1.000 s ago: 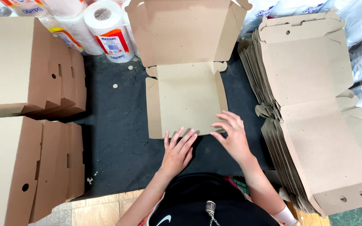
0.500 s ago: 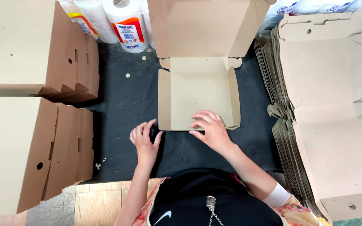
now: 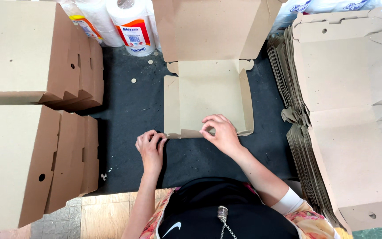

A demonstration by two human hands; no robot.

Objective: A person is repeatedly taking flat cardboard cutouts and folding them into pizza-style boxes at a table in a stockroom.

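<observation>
Nearest to us, our left hand rests on the dark mat, fingers curled in close, fingertips touching the near left corner of the half-folded cardboard box; it grips nothing that we can make out. Just to its right, our right hand sits on the box's near edge, fingers bent and pinching the front flap, which stands only slightly raised off the mat. The box lies directly beyond both hands, open side up: left and right side walls are up, the floor is flat, and the big lid stands up at the far side, leaning away from us. Left of the left hand, two stacks of finished boxes lie on their sides, one close by and a second one farther off, each showing small round holes in the walls. Right of the right hand, well apart from it, a tall pile of flat unfolded box blanks runs from near to far, the top blank showing its cut tabs and punched holes. A few small round cardboard punch-outs lie on the mat beyond the left hand. Farthest off, beyond the left hand and beside the lid, stand wrapped rolls of paper towel with red and blue labels.
</observation>
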